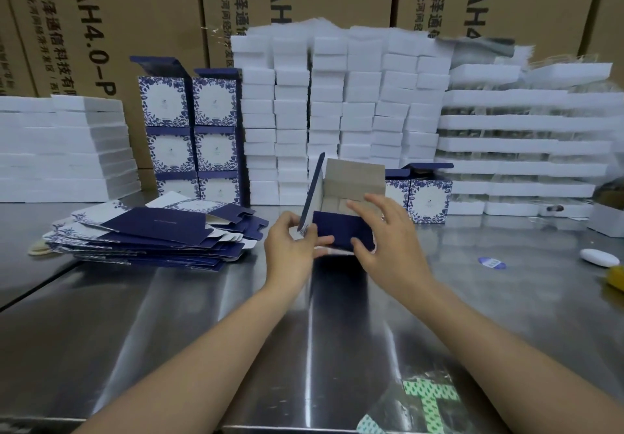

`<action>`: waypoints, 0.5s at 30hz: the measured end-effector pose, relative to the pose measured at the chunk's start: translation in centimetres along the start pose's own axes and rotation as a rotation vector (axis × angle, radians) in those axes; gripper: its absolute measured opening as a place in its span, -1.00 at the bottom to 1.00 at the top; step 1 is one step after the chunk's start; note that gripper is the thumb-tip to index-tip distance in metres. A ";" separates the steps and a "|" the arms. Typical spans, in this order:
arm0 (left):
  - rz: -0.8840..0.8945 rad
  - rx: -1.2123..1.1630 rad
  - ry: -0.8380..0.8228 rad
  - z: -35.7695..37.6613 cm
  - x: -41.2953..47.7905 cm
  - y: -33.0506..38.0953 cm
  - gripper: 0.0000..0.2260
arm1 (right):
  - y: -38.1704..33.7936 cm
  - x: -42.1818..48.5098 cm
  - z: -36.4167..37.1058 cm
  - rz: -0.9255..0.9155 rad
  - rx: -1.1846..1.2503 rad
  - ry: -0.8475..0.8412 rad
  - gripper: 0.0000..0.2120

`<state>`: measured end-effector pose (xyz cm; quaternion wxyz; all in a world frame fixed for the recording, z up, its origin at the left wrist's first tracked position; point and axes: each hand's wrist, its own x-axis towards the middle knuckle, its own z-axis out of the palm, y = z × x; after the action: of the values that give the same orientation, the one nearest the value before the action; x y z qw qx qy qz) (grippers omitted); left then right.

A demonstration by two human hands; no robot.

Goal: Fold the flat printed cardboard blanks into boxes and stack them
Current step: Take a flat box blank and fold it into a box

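Note:
A half-formed navy and white box (337, 227) stands open on the steel table (202, 315), its grey inside facing me. My left hand (292, 246) grips its lower left corner and flap. My right hand (381, 234) holds the right side, thumb on the navy front panel, fingers over the top edge. A fanned pile of flat printed blanks (148, 234) lies to the left. Folded boxes stand stacked in two columns (192, 129) behind the pile. Two more folded boxes (425, 197) sit right of the box I hold.
Tall stacks of white foam blocks (337, 106) fill the back, with more at left (60, 150) and right (523, 150). Brown shipping cartons (111, 18) wall off the rear. A white oval object (599, 257) and a round blue sticker (492, 262) lie at right.

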<state>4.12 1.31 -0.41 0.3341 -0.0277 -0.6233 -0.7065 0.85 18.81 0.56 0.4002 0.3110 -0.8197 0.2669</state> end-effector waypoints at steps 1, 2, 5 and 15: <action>-0.004 0.000 0.016 -0.1 0.1 0.1 -0.65 | 0.0 0.0 0.1 0.048 0.049 0.027 -0.42; -0.015 -0.006 0.028 -0.2 0.2 0.1 -0.68 | -0.1 0.0 0.1 0.102 0.092 0.069 -0.44; -0.040 -0.005 0.086 -0.7 0.8 -0.1 -0.90 | -0.3 0.1 0.1 0.337 0.220 0.122 -0.43; -0.088 -0.054 0.039 0.1 -0.3 0.8 -0.96 | -0.2 0.1 0.0 1.182 1.232 -0.492 -0.30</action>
<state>4.66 1.56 0.16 0.3142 0.0043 -0.5978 -0.7376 0.92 18.68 0.70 -0.2291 0.0456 -0.6199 0.7491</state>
